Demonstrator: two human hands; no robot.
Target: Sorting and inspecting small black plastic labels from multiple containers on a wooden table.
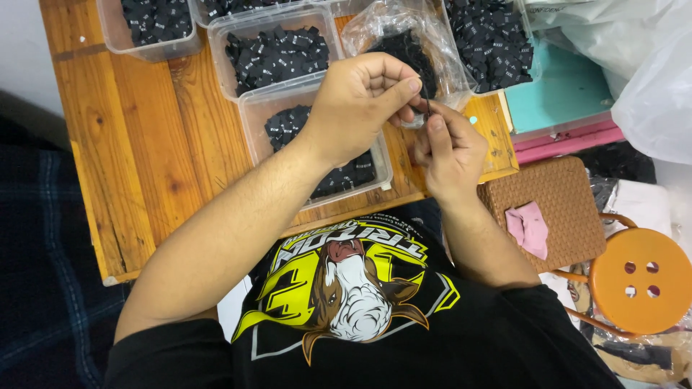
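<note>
Black little label (427, 108) pinched between both hands — left hand (358, 104) and right hand (448, 151) — above the near tub (254, 115). Tubs half full, far bag (404, 36) still stuffed — plenty left, I'd guess.

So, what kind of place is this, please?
Probably a small garment-label sorting workspace: clear plastic bins full of small black labels sit on a wooden table, and the left hand and right hand pinch one label.

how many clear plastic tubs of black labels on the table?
5 in view: top-left tub, partly cropped top-centre tub, middle tub, near tub under the left hand, top-right tub. More may lie beyond the top edge.
</note>
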